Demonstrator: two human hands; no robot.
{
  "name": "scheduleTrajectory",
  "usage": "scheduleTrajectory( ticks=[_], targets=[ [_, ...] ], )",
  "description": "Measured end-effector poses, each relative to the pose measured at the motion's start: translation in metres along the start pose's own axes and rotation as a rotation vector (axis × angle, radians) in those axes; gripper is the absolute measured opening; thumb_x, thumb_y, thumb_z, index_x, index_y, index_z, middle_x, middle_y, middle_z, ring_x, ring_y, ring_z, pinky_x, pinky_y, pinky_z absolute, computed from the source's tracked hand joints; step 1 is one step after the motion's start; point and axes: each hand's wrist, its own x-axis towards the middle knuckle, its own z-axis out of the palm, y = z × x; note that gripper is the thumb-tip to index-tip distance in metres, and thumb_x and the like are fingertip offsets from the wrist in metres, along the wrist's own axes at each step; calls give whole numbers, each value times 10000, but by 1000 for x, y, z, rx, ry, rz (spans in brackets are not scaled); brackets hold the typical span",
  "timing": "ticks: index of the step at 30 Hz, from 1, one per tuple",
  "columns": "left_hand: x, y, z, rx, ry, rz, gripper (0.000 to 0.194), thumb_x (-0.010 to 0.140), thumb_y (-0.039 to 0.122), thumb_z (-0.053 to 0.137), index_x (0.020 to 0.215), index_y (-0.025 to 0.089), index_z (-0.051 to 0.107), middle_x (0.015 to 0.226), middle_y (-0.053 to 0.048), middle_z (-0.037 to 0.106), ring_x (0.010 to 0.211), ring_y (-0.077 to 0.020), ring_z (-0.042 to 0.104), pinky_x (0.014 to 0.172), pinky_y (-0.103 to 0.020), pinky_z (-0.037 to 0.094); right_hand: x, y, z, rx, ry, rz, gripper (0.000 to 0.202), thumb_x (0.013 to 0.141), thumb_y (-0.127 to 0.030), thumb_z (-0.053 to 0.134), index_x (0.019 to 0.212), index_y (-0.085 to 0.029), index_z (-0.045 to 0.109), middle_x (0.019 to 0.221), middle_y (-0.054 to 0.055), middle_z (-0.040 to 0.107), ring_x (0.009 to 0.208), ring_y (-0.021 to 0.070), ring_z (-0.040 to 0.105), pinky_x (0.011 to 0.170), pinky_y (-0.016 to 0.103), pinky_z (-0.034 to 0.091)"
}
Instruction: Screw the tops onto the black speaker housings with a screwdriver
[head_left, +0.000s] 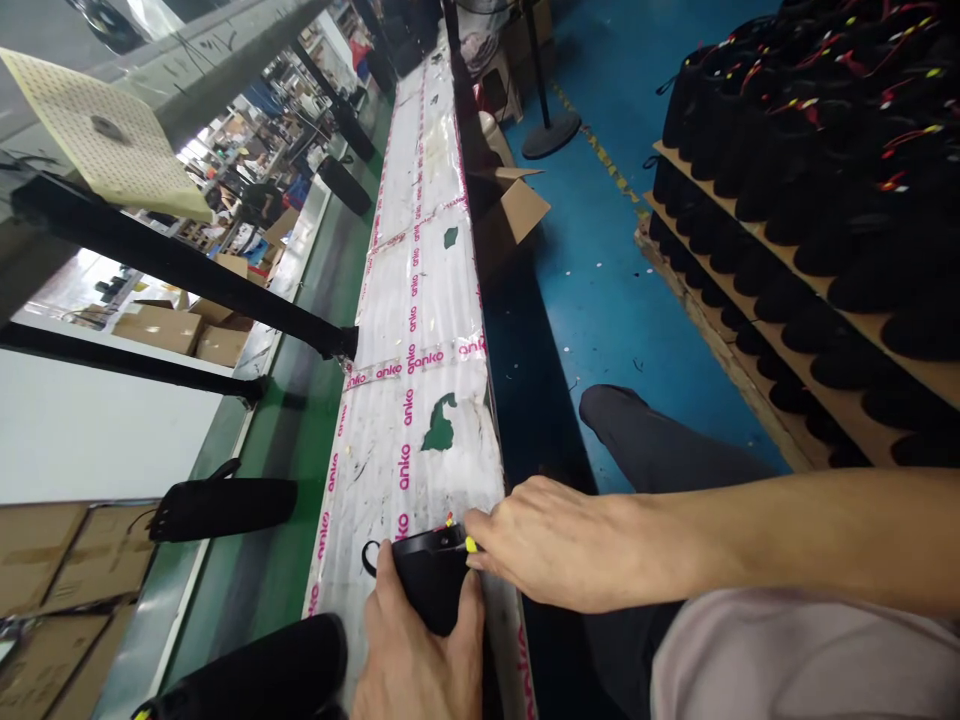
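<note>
My left hand [424,640] is wrapped round a black fabric-covered cylinder [433,590], which looks like a portable speaker, with a small strap loop [368,558] at its end. Its end face points away from me on the white bench edge. My right hand [551,540] reaches in from the right, thumb and fingers pinched on a small yellow wire connector [471,545] at that end face. Tiny red and yellow bits show beside the fingertips. Most of whatever runs from the connector is hidden by my fingers.
Another black cylinder [255,665] lies left of my hand; a further one [225,505] rests on the green conveyor [274,440]. White wrapping with pink lettering [390,300] covers the bench ledge. Black uprights [195,265] cross the left. Stacked black cylinders [810,200] with wires stand at right.
</note>
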Motion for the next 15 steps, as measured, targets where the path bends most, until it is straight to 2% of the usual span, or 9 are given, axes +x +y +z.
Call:
scheduleTrajectory(
  ticks=[3, 5, 7, 9, 12, 13, 15],
  targets=[
    [-1, 1, -4, -1, -39, -14, 794, 879, 669, 403, 1516, 238, 204, 1467, -133, 457, 1120, -455, 591, 839, -560, 496, -5, -3, 3, -32, 22, 7, 245, 1036, -352, 378, 973, -160, 518, 661, 16, 598, 535, 206, 626, 481, 316, 310],
    [4, -5, -7, -66, -86, -50, 796, 871, 672, 407, 1523, 274, 181, 1467, -127, 460, 1149, -450, 578, 896, -574, 477, -8, -4, 5, -64, 38, -5, 267, 1046, -345, 335, 976, -159, 514, 674, 21, 594, 545, 203, 619, 491, 315, 316],
    [13, -16, -8, -281, -157, -76, 822, 843, 647, 486, 1519, 312, 160, 1414, -124, 506, 1197, -396, 565, 957, -538, 468, -9, -4, 6, -83, 48, -7, 280, 1052, -342, 307, 1003, -155, 510, 685, 26, 598, 565, 201, 620, 505, 313, 325],
    [26, -28, -7, -538, -251, -41, 809, 831, 576, 549, 1506, 308, 192, 1415, -116, 494, 1301, -313, 496, 1065, -480, 420, -8, -3, 7, -75, 42, 2, 279, 1052, -349, 309, 1034, -154, 507, 678, 22, 601, 565, 200, 621, 505, 310, 325],
    [42, -41, -3, -679, -343, 65, 709, 855, 479, 552, 1481, 259, 300, 1522, -87, 384, 1437, -241, 318, 1208, -436, 237, -2, -2, 5, -58, 31, -18, 265, 1044, -343, 334, 1036, -150, 515, 675, 18, 609, 550, 205, 617, 480, 315, 309],
    [45, -44, -2, -698, -345, 77, 700, 852, 464, 565, 1473, 251, 322, 1521, -84, 390, 1435, -243, 322, 1213, -439, 229, 0, -3, 3, -53, 36, -36, 262, 1043, -338, 339, 1027, -149, 520, 673, 17, 608, 541, 207, 612, 470, 320, 302],
    [46, -49, -2, -735, -273, 73, 734, 834, 457, 597, 1475, 243, 312, 1476, -100, 445, 1370, -270, 423, 1163, -450, 338, 5, -8, -1, -53, 81, -69, 260, 1042, -326, 340, 1010, -148, 527, 681, 18, 604, 538, 208, 599, 469, 335, 306]
  ],
)
